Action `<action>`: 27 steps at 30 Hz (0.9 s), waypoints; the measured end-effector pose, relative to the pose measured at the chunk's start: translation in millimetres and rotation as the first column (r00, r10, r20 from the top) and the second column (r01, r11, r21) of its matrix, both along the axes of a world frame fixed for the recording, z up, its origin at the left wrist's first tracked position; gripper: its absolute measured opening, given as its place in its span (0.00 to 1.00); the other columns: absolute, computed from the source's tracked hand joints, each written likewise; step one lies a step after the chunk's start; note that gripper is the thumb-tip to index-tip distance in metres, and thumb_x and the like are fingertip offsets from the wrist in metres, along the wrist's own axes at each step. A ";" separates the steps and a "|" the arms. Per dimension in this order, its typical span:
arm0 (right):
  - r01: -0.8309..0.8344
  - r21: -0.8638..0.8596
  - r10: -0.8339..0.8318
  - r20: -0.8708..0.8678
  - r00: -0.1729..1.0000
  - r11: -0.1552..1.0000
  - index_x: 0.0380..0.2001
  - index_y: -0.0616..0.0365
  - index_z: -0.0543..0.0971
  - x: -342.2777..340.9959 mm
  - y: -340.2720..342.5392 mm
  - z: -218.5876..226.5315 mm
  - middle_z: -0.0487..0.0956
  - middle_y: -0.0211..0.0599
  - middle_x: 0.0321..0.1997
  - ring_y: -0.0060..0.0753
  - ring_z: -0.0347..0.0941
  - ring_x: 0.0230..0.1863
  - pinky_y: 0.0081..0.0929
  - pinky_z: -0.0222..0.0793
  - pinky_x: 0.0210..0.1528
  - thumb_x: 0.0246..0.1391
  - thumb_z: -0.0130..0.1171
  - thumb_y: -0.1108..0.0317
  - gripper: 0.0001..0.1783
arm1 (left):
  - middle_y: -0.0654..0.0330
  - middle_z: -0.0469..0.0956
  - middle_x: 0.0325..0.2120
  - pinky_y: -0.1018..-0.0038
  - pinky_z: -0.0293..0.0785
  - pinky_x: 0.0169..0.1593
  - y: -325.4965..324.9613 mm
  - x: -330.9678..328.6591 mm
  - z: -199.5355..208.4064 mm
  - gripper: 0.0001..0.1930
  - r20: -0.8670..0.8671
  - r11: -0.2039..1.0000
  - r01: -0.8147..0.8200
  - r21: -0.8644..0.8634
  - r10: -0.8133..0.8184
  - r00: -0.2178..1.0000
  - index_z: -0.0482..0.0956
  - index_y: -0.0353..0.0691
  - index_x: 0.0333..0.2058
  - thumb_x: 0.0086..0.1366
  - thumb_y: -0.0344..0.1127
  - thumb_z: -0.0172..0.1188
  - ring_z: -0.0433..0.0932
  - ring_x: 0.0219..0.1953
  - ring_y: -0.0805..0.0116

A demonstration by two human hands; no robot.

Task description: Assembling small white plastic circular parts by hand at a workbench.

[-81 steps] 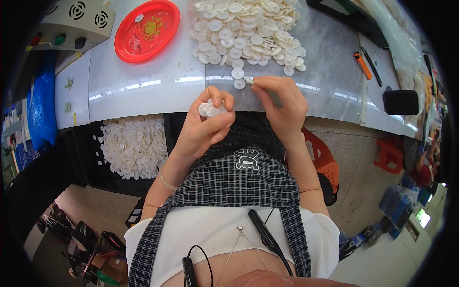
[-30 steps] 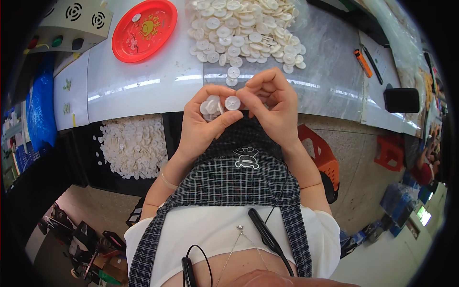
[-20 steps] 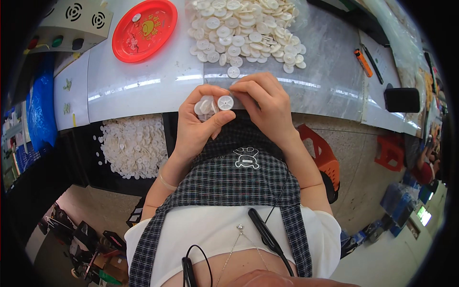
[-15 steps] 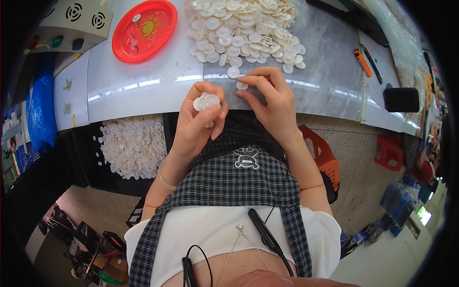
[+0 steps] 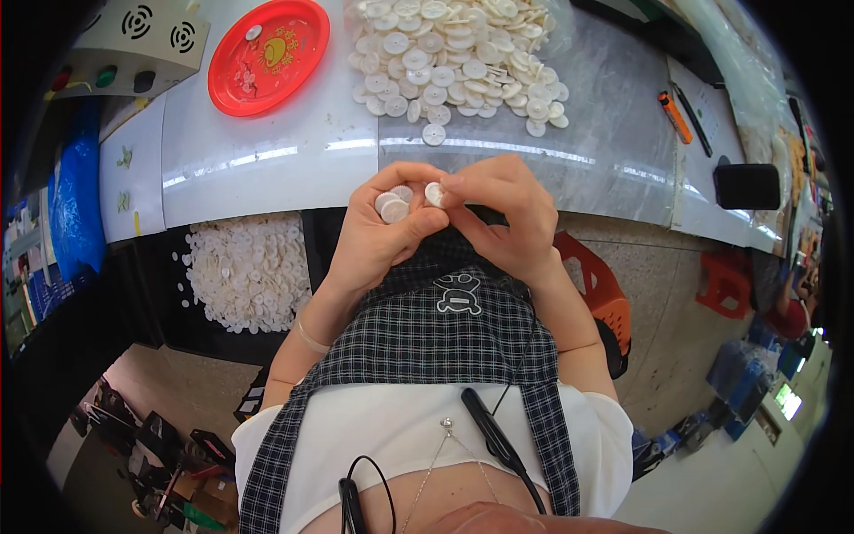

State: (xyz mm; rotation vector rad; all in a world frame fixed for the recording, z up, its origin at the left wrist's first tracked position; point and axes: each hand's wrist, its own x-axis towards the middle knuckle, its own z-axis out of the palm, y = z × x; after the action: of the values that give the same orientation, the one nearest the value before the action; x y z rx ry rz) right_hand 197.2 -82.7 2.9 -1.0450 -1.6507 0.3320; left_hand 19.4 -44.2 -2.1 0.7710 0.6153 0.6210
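Several round white plastic discs lie cupped in my left hand, its fingers curled around them. Between the fingertips of both hands, one more white disc is held up, facing me. My right hand pinches that disc from its right side, thumb and forefinger closed. Both hands meet just over the near edge of the table, above my checked apron. On the table ahead lies a large heap of the same white discs, one of them at its near end.
A red oval plate with one disc in it stands at the far left. Below the table edge, a dark tray holds many white discs. To the right lie an orange cutter, a black pen and a black phone-like object.
My right hand has brought a disc from the table edge back to my left hand. The left hand has turned and moved right, showing the discs in its palm.
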 end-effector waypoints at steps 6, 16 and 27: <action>0.064 -0.052 -0.062 0.048 0.997 0.997 0.42 0.56 0.78 0.4 5.3 0.9 0.80 0.35 0.41 0.35 0.77 0.40 0.29 0.73 0.42 0.39 0.70 0.81 0.23 | 0.72 0.69 0.23 0.89 0.54 0.17 1.6 -4.4 -2.6 0.19 0.057 0.996 -0.067 -0.059 0.070 0.996 0.75 0.36 0.49 0.60 0.26 0.66 0.61 0.17 0.89; 0.161 -0.160 -0.103 0.320 0.942 0.974 0.32 0.54 0.82 5.3 9.6 -12.3 0.81 0.28 0.40 0.34 0.75 0.40 0.29 0.73 0.40 0.41 0.68 0.75 0.11 | 0.70 0.70 0.24 0.88 0.52 0.16 2.4 -10.9 -5.5 0.20 0.175 0.995 -0.032 -0.098 0.049 0.983 0.73 0.36 0.53 0.62 0.28 0.64 0.59 0.16 0.87; 0.023 -0.140 -0.037 -0.101 0.994 0.990 0.27 0.57 0.79 9.0 -4.2 0.9 0.82 0.33 0.33 0.32 0.79 0.38 0.25 0.73 0.37 0.39 0.70 0.83 0.12 | 0.67 0.70 0.24 0.90 0.58 0.17 4.2 3.3 9.8 0.17 0.283 0.959 -0.119 -0.258 0.192 0.940 0.69 0.40 0.49 0.62 0.26 0.59 0.64 0.19 0.85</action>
State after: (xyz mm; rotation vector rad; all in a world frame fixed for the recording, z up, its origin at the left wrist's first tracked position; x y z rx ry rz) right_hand 206.2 -86.9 3.8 -1.1364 -1.5347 0.4792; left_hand 22.7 -40.0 7.6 0.3917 0.4565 0.7801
